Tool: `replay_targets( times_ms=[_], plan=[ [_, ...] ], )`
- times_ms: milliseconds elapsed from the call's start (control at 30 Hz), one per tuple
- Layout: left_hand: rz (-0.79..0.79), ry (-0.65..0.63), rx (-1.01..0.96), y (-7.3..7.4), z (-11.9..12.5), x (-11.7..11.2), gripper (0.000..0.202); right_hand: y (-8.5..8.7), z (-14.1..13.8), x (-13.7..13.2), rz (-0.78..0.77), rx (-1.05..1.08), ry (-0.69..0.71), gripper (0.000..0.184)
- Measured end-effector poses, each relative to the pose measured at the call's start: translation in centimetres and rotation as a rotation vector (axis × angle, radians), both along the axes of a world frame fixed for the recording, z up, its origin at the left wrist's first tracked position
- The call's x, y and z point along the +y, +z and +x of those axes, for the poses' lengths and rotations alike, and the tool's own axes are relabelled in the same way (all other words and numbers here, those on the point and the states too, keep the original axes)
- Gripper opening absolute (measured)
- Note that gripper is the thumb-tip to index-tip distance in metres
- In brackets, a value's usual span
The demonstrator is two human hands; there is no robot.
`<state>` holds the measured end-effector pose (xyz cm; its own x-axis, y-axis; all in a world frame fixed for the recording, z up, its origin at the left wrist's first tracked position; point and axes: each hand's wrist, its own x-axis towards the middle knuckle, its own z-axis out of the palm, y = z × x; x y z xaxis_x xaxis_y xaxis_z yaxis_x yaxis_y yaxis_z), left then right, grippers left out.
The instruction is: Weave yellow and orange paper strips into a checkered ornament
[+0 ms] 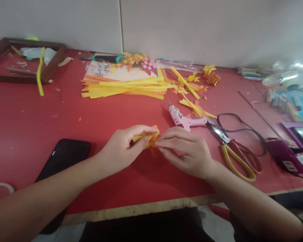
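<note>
Between both hands, just above the red table, is a small piece of folded yellow and orange paper strips (154,137). My left hand (127,143) pinches its left side between thumb and fingers. From the right, my right hand (185,149) pinches an orange strip end of the same piece with its fingertips. The fingers cover part of the folds. Beyond my right hand lies a pink glue gun (184,119), its nozzle pointing up and left. Scissors (233,148) with one yellow and one red handle rest to the right of that hand.
Yellow and orange paper strips (126,88) lie in a pile at the back. Woven paper pieces (135,61) and offcuts are behind and beside them. A black phone (65,156) lies left, a wooden frame (20,79) at back left. A purple box (290,154) stands right, near a black cord (252,129).
</note>
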<state>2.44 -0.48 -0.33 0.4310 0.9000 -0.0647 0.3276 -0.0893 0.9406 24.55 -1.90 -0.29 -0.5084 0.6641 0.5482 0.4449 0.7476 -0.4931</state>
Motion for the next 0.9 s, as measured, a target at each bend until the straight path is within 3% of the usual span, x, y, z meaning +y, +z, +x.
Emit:
replay_targets(
  times_ms=[267, 367, 467, 667, 800, 900],
  plan=[
    [0.153, -0.152, 0.109, 0.05, 0.03, -0.11, 0.025, 0.0, -0.32, -0.36, -0.407, 0.178, -0.077, 0.01],
    [0.143, -0.168, 0.103, -0.09, -0.11, -0.26, 0.035, 0.02, -0.43, -0.43, -0.488, 0.209, -0.1, 0.009],
    [0.089, -0.166, 0.129, -0.02, -0.18, -0.43, 0.043, 0.05, -0.59, -0.42, -0.415, 0.168, -0.135, 0.009],
    [-0.031, -0.217, 0.014, 0.44, -0.04, -0.43, 0.03, -0.28, -0.64, -0.24, -0.129, 0.097, -0.137, 0.013],
    [-0.028, -0.195, -0.063, 0.48, 0.13, -0.11, 0.033, -0.33, -0.84, -0.35, -0.083, 0.064, -0.125, 0.014],
    [-0.058, -0.14, -0.039, 0.4, 0.25, 0.19, 0.024, 0.02, -0.66, -0.29, -0.084, 0.06, -0.125, 0.011]
  ],
)
